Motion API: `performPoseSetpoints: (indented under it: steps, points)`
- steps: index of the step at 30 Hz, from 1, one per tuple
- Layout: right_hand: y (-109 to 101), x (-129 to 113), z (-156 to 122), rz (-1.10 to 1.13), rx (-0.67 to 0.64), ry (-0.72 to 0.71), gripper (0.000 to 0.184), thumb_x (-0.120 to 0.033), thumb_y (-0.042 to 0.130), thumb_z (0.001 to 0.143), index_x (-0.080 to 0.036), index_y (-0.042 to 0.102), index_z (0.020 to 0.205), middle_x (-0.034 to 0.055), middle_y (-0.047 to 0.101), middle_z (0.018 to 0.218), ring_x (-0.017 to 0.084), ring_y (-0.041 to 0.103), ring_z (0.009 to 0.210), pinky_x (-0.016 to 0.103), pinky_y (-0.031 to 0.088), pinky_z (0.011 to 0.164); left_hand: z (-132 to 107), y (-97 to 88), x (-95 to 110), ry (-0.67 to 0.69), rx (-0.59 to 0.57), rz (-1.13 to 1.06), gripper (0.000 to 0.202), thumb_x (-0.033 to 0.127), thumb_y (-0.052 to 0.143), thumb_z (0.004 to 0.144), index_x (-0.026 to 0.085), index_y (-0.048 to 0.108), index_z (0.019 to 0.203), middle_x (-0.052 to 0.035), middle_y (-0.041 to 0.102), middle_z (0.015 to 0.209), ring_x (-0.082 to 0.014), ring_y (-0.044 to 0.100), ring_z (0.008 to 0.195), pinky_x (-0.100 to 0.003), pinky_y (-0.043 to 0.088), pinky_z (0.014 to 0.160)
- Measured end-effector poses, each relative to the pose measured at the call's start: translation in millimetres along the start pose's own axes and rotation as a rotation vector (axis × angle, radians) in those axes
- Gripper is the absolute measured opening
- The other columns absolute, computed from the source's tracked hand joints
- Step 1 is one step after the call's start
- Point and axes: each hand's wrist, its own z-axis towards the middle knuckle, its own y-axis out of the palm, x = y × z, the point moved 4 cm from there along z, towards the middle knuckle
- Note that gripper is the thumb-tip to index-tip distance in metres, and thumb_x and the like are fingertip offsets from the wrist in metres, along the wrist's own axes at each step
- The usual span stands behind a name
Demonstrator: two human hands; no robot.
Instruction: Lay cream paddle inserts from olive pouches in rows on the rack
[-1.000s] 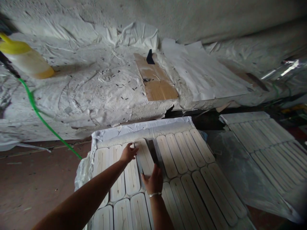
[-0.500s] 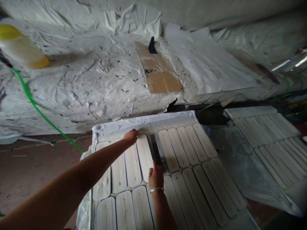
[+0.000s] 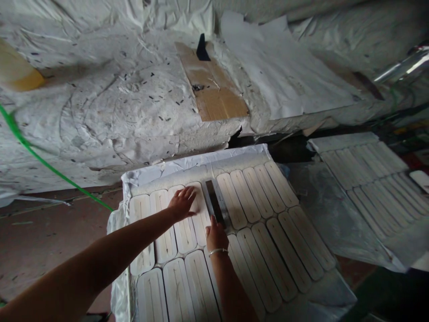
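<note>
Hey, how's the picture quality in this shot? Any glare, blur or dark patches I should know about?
In the head view, the metal tube at upper right shows bright glare; the bottle at the left edge is soft and cut off; the lower right corner falls dark; the left hand and right hand sit in dim light.

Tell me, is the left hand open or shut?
Open: the left hand has its fingers spread apart, lying on a white rounded slab, not curled around anything.
</note>
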Motion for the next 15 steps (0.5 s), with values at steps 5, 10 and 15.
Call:
performPoseSetpoints:
  steps: [5,10,15]
  points:
    - [-3.8,-2.2,7.2,-0.067,-0.010,0.036,0.047,-0.022,0.049,0.084,-0.008,0.043,0.129,0.0174,0.063,0.095,0.026,0.065,0.084,0.034,0.051,0.065,-15.7,19.9,15.9,-0.021,-0.005,0.060,0.099,0.055,0.065,0.069,0.005,0.023,0.142,-0.0159,0.004,0.149,-0.0326,0.006,0.138,-0.052,0.007,0.109]
    - [-0.6,4.1,3.0,-0.013,-0.009,-0.047,0.024,-0.021,0.047,0.085,-0.011,0.060,0.102,0.0161,0.063,0.099,0.025,0.064,0.088,0.033,0.051,0.069,-9.8,13.8,22.1,-0.080,-0.070,0.180,0.091,0.050,0.062,0.074,0.006,0.022,0.143,-0.0145,0.004,0.149,-0.0316,0.010,0.137,-0.052,0.016,0.108]
    - [15.3,19.3,-63.2,0.068,0.015,-0.169,0.028,-0.013,0.044,0.083,-0.014,0.060,0.105,0.0118,0.063,0.104,0.023,0.062,0.091,0.030,0.050,0.071,-71.0,23.2,52.2,-0.095,0.045,0.122,0.071,0.043,0.049,0.078,0.011,0.033,0.140,-0.0100,0.021,0.148,-0.0303,0.020,0.135,-0.050,0.023,0.106]
